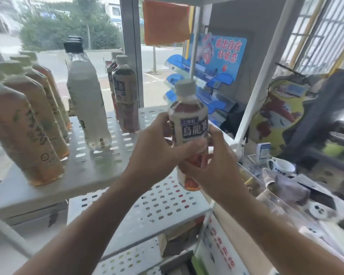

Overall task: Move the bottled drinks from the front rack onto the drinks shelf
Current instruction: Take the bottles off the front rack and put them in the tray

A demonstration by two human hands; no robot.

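Amber tea bottles (26, 124), a clear bottle (87, 100) and two oolong bottles (125, 96) stood on the perforated shelf (99, 163); mug (281, 167) at right. My left hand (159, 143) and right hand (213, 167) both gripped the held oolong bottle (189, 124), upright above the shelf's front edge.

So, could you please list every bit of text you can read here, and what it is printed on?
"烏龍茶": label of the white-capped brown tea bottle in both hands.
"喝出自在 好状态": blue poster behind the shelf post.
Too blurred to read: labels of the shelf bottles and the red-lettered sign below.
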